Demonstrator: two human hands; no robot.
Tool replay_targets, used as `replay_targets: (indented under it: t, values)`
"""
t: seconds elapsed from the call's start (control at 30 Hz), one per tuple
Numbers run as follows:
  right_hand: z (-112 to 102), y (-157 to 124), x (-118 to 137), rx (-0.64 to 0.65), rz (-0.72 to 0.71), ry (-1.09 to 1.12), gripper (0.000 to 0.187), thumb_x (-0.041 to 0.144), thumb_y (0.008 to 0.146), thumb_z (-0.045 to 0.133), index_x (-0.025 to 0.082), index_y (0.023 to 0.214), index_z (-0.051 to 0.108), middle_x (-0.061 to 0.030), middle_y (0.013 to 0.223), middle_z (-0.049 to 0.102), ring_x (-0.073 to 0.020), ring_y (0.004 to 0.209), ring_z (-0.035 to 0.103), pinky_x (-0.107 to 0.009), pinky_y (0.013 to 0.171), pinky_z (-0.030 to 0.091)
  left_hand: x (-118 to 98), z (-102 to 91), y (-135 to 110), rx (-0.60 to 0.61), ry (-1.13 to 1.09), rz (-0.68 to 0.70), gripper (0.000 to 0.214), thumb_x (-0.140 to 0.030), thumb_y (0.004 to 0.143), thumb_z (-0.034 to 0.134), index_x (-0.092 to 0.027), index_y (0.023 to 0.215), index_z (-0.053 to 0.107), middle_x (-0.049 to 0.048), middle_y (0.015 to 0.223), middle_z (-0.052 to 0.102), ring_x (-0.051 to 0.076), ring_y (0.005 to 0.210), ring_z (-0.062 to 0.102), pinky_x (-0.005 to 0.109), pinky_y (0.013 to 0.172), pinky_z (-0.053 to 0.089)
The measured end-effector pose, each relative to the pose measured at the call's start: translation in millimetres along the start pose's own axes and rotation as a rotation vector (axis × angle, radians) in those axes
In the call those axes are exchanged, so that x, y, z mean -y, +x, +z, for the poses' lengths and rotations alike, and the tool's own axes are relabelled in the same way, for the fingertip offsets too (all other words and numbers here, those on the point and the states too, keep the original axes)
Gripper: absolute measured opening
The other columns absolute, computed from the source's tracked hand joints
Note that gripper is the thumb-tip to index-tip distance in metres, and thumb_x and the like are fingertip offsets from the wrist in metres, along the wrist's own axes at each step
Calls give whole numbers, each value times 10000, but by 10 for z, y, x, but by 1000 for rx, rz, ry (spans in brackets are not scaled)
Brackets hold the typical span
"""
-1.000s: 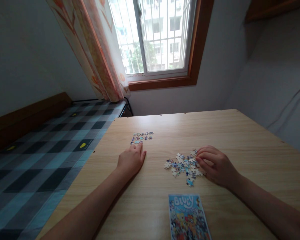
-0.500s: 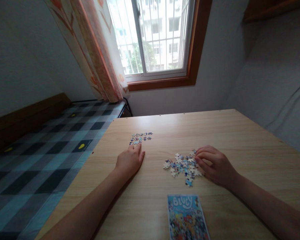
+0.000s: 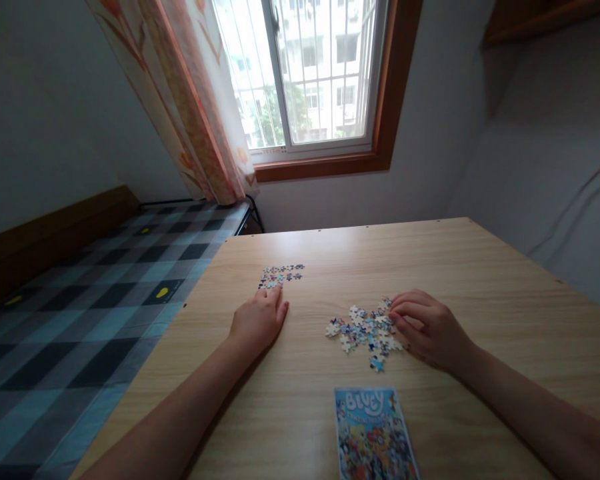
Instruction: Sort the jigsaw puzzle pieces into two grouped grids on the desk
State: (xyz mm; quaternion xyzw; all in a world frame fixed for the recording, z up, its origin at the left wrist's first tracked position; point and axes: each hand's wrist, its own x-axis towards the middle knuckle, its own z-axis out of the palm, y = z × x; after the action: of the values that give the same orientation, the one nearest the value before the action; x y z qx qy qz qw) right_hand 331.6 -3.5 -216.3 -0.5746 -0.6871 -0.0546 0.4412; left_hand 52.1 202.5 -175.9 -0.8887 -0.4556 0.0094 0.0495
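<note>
My left hand (image 3: 260, 321) rests on the table with fingers stretched forward. Its fingertips touch the near edge of a small group of jigsaw puzzle pieces (image 3: 279, 277), laid in short rows. To the right lies a loose pile of puzzle pieces (image 3: 363, 330), some showing printed blue sides and others pale backs. At that pile's right edge is my right hand (image 3: 430, 327), its fingers curled and the thumb and index tips close together. Whatever lies between those tips is too small to make out. One blue piece (image 3: 377, 363) sits at the pile's near side.
A colourful Bluey picture box or card (image 3: 373, 433) lies at the table's near side. The wooden table (image 3: 480, 280) meets a bed with a checked cover (image 3: 130, 287) at left. Beyond are a barred window (image 3: 325, 73) and a floral curtain (image 3: 180, 87).
Both hands stay in practically the same places, and the pieces look unchanged. The whole view has shifted very slightly.
</note>
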Motion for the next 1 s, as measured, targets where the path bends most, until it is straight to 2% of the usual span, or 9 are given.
replay_targets:
  t: [0.17,0.3,0.4,0.5,0.6,0.8,1.0]
  values:
    - [4,7,6,1,-12,-4,124,171,936,615,204,836,682,-60,884,700,-194,882,643,-356,824,536,5,19,-5,-22,4,15,512,-453,1034,373,-206,1458,520,153,1220,652,278,934,690,361,725,520]
    - [5,18,8,-3,-12,-3,137,179,944,606,202,832,682,-64,874,701,-196,876,642,-360,821,535,-7,46,-29,-113,-31,99,494,-432,1019,420,-181,1426,546,156,1178,653,272,931,678,362,723,526]
    - [3,24,12,2,-18,-3,139,180,945,609,203,829,684,-66,867,702,-197,870,641,-357,817,534,-43,42,-101,-176,-117,311,409,-392,1014,440,-200,1325,623,113,1064,669,239,883,665,353,732,528]
    - [0,32,21,11,-29,-2,135,174,940,614,204,827,682,-64,860,703,-199,873,643,-358,820,531,-116,17,-216,-158,-215,591,339,-350,1013,448,-241,1259,655,75,1010,671,201,838,652,337,741,531]
    - [-5,40,32,18,-35,5,131,167,938,616,206,833,683,-59,860,705,-200,876,645,-363,832,528,-203,1,-312,-132,-268,748,317,-319,1009,453,-238,1244,649,67,1002,673,187,840,649,330,761,538]
    - [-11,50,41,15,-28,1,146,185,944,614,206,821,691,-64,863,708,-202,885,649,-367,837,530,-271,21,-330,-88,-257,773,388,-355,1021,452,-239,1371,573,77,1057,664,197,874,654,343,786,548]
    - [-9,58,61,24,-35,9,147,205,953,609,201,836,697,-73,872,709,-205,901,650,-374,851,534,-249,33,-301,-94,-318,721,281,-321,1006,460,-237,1163,677,64,1021,660,188,862,657,329,775,539]
